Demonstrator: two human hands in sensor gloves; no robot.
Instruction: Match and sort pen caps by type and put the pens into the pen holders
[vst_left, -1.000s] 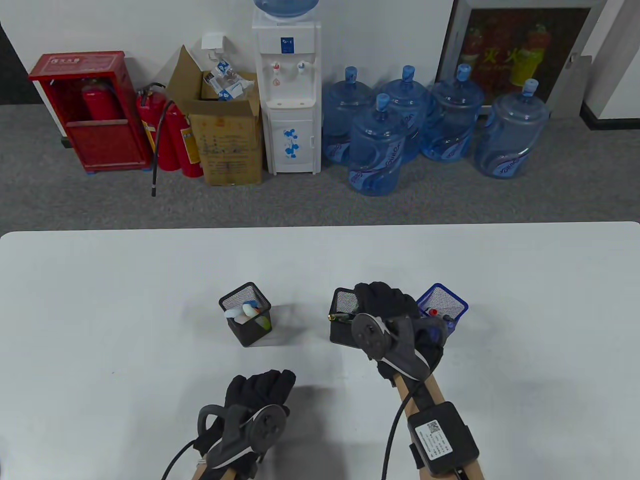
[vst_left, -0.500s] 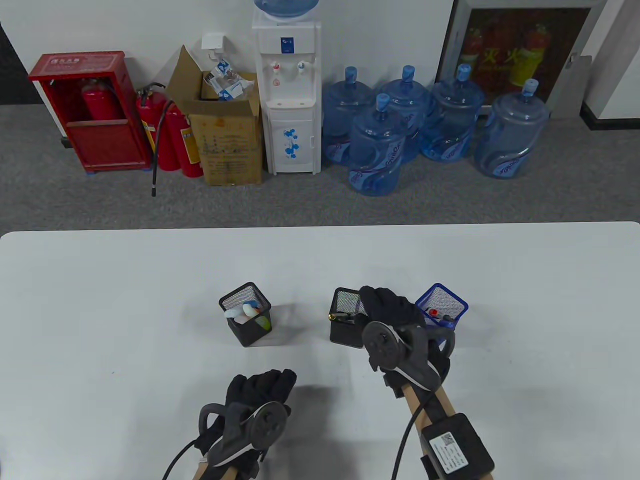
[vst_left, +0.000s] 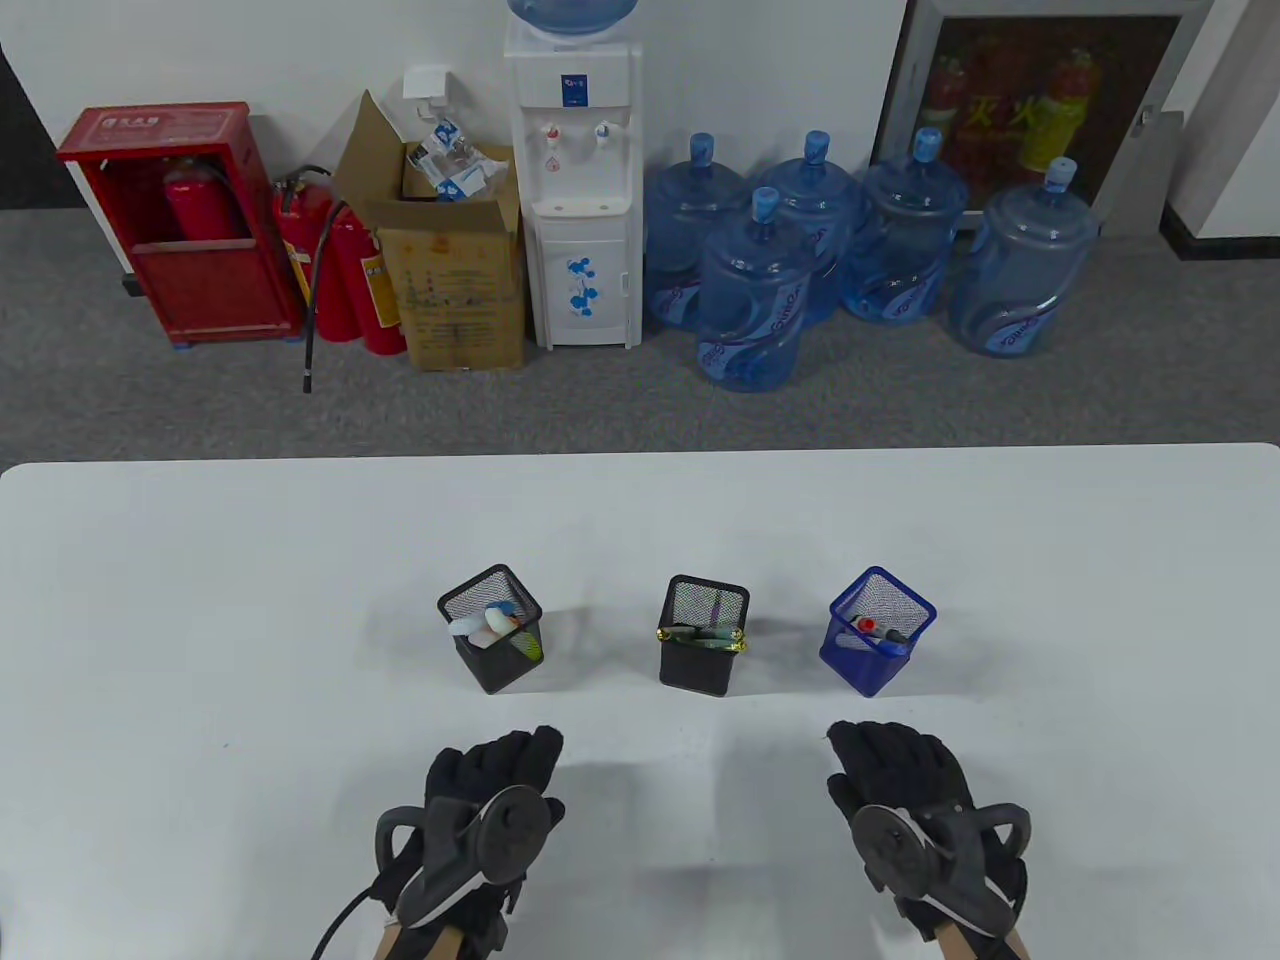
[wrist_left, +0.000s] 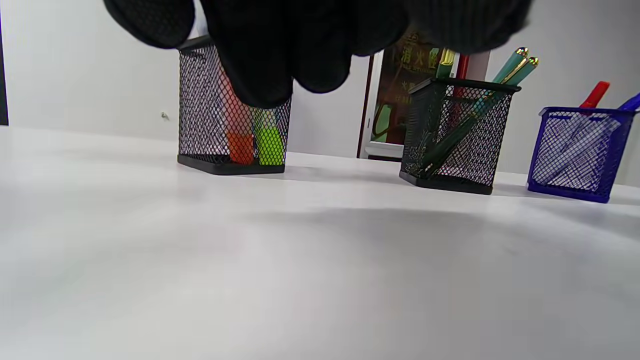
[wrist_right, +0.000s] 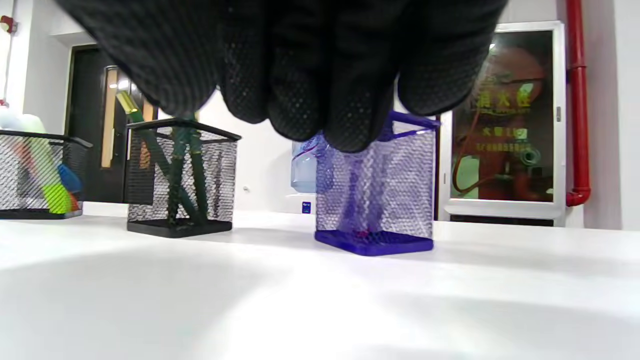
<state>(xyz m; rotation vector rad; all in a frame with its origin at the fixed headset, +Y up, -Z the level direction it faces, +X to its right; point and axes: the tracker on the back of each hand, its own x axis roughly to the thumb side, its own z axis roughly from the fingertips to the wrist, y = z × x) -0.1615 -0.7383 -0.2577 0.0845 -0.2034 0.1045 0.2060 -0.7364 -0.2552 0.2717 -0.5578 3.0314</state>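
Observation:
Three mesh pen holders stand in a row mid-table. The left black holder (vst_left: 490, 628) (wrist_left: 233, 130) (wrist_right: 37, 175) carries orange, green and pale highlighters. In the middle black holder (vst_left: 703, 636) (wrist_left: 457, 135) (wrist_right: 180, 180) lean green pens with gold tips. Red- and blue-capped pens fill the blue holder (vst_left: 880, 630) (wrist_left: 580, 150) (wrist_right: 377, 192). My left hand (vst_left: 495, 775) rests near the table's front, below the left holder, with relaxed fingers and nothing in it. Below the blue holder lies my right hand (vst_left: 895, 765), equally empty and relaxed.
The white table (vst_left: 200, 600) is bare around the holders. Beyond its far edge on the floor stand a water dispenser (vst_left: 575, 190), several blue water jugs (vst_left: 860, 250), a cardboard box (vst_left: 450, 260) and red fire extinguishers (vst_left: 340, 260).
My right hand has pulled back from over the middle holder toward the table's front, leaving the green pens in it. The left hand shifted slightly left.

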